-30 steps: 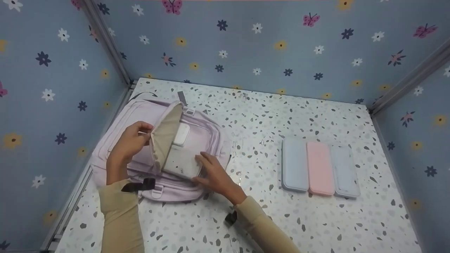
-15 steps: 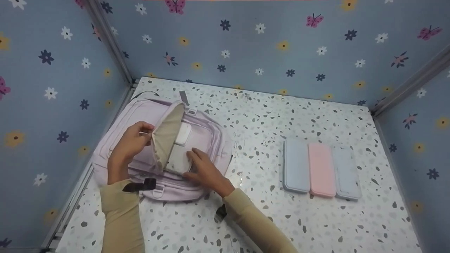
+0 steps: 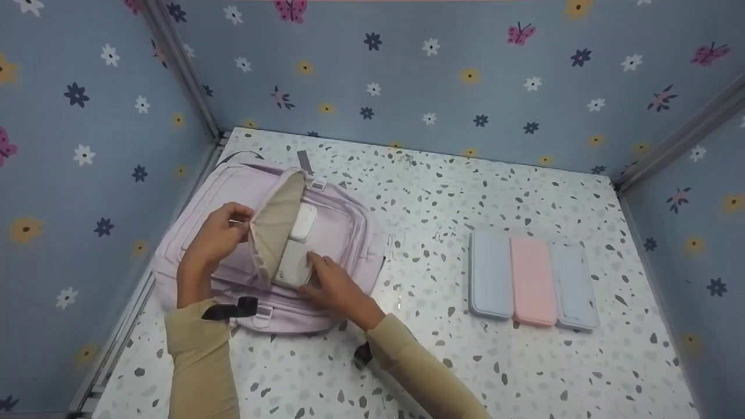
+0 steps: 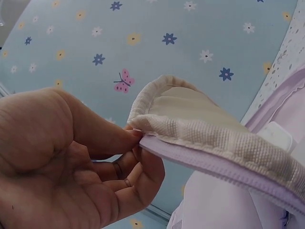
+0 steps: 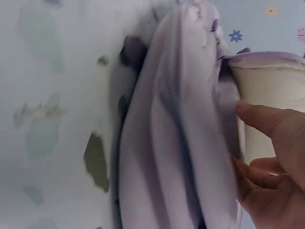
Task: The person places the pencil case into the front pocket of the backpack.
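A pale lilac backpack (image 3: pixel 233 186) lies on the table at left, its front pocket unzipped. My left hand (image 3: pixel 216 238) pinches the edge of the beige-lined pocket flap (image 3: pixel 276 218) between thumb and fingers and holds it raised; the left wrist view shows the flap's zip edge (image 4: pixel 214 164) at the fingertips. Partly under the flap is a flat off-white case (image 3: pixel 294 265), which my right hand (image 3: pixel 337 288) grips at its right end. A small white rounded box (image 3: pixel 304 222) sits just beyond it in the pocket. The flap hides the case's left end.
On the right of the speckled table (image 3: pixel 430 203) lie three flat cases side by side: pale blue (image 3: pixel 490 273), pink (image 3: pixel 532 280) and pale grey-blue (image 3: pixel 573 285). Flower-patterned panels (image 3: pixel 378 64) stand behind and at both sides.
My right hand has moved left with the off-white case, and less of the case shows beside the flap. The left hand has kept its hold on the raised flap.
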Motion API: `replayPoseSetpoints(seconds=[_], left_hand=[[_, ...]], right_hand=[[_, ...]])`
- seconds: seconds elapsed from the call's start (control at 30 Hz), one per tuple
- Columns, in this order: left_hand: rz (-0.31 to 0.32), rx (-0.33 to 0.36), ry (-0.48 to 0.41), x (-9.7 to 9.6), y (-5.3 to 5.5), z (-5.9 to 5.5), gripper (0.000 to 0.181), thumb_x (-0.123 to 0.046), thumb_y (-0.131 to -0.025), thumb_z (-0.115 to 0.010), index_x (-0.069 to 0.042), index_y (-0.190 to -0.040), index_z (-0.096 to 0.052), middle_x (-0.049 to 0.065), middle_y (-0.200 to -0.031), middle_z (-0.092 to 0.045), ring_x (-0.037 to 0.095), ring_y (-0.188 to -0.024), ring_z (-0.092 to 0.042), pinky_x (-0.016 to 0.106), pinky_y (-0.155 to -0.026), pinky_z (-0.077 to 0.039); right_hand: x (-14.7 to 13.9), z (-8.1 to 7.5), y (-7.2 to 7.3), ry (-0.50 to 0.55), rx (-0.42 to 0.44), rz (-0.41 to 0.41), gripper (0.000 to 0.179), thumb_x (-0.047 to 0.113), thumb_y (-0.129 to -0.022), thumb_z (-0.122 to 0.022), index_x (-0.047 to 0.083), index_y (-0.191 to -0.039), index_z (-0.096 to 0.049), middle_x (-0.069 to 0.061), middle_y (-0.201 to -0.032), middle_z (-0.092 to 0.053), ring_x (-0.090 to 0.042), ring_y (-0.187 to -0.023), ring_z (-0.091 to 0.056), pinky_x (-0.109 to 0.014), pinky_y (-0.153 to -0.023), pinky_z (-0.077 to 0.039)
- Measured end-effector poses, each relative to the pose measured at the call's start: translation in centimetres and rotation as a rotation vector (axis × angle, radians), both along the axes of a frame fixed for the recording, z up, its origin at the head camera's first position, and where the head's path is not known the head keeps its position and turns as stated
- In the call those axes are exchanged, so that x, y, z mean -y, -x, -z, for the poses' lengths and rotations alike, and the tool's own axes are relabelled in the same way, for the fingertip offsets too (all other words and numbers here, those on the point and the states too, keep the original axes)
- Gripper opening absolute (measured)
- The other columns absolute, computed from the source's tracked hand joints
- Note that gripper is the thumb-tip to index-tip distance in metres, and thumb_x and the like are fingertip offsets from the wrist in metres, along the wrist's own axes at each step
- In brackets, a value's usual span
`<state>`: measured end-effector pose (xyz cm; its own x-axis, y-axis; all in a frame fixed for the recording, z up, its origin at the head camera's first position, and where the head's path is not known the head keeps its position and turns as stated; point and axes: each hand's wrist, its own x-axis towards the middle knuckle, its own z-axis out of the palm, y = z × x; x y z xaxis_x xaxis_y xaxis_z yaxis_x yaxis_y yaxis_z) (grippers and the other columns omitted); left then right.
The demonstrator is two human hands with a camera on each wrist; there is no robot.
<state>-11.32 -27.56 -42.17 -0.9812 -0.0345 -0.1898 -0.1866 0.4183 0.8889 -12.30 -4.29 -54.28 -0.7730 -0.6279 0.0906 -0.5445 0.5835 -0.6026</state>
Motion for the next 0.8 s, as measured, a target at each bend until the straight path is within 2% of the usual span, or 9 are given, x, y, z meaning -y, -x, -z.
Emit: replayPoseSetpoints(seconds=[0.07, 0.23, 0.5, 0.67, 0.8], left_hand=[[-0.006, -0.003, 0.003, 0.1, -0.1, 0.1, 0.033, -0.002, -0.097, -0.037, 0.01, -0.126, -0.042, 0.018, -0.113, -0.047, 0.01, -0.088, -0.053, 0.018, -0.078, -0.046], [-0.012, -0.006, 0.013, 0.1, -0.2, 0.2, 0.032, -0.003, -0.096, -0.037, 0.01, -0.126, -0.043, 0.019, -0.113, -0.048, 0.01, -0.088, -0.053, 0.017, -0.078, -0.046], [-0.008, 0.005, 0.019, -0.2, -0.3, 0.1, 0.033, -0.001, -0.096, -0.036, 0.01, -0.126, -0.043, 0.02, -0.115, -0.047, 0.016, -0.091, -0.053, 0.02, -0.08, -0.046], [0.009, 0.005, 0.027, -0.6, -0.1, 0.1, 0.032, -0.002, -0.098, -0.036, 0.01, -0.127, -0.042, 0.021, -0.117, -0.046, 0.02, -0.094, -0.053, 0.021, -0.08, -0.045], [0.019, 0.002, 0.017, -0.9, 0.1, 0.1, 0.03, -0.002, -0.099, -0.036, 0.01, -0.125, -0.043, 0.021, -0.116, -0.046, 0.017, -0.092, -0.054, 0.019, -0.079, -0.045]], right_hand=[[-0.2, -0.2, -0.2, 0.036, 0.041, -0.021, 0.07, 0.029, -0.087, -0.069, 0.003, -0.142, -0.036, -0.011, -0.107, -0.062, -0.017, -0.091, -0.059, -0.027, -0.081, -0.05], [-0.4, -0.2, -0.5, 0.082, 0.076, -0.042, 0.062, 0.015, -0.09, -0.062, -0.001, -0.143, -0.035, -0.011, -0.107, -0.063, -0.018, -0.098, -0.06, -0.025, -0.088, -0.049], [0.5, 0.5, -0.7, 0.147, 0.022, 0.005, 0.057, 0.004, -0.091, -0.053, -0.002, -0.144, -0.032, -0.007, -0.097, -0.064, -0.015, -0.085, -0.058, -0.026, -0.08, -0.049], [2.0, 0.6, -0.8, 0.189, 0.005, 0.006, 0.056, 0.001, -0.096, -0.044, -0.007, -0.146, -0.022, -0.01, -0.099, -0.066, -0.018, -0.088, -0.062, -0.026, -0.083, -0.05], [2.8, 0.8, -0.8, 0.215, 0.009, -0.009, 0.056, 0.0, -0.097, -0.038, -0.009, -0.147, -0.015, -0.012, -0.1, -0.066, -0.019, -0.091, -0.063, -0.027, -0.087, -0.049]])
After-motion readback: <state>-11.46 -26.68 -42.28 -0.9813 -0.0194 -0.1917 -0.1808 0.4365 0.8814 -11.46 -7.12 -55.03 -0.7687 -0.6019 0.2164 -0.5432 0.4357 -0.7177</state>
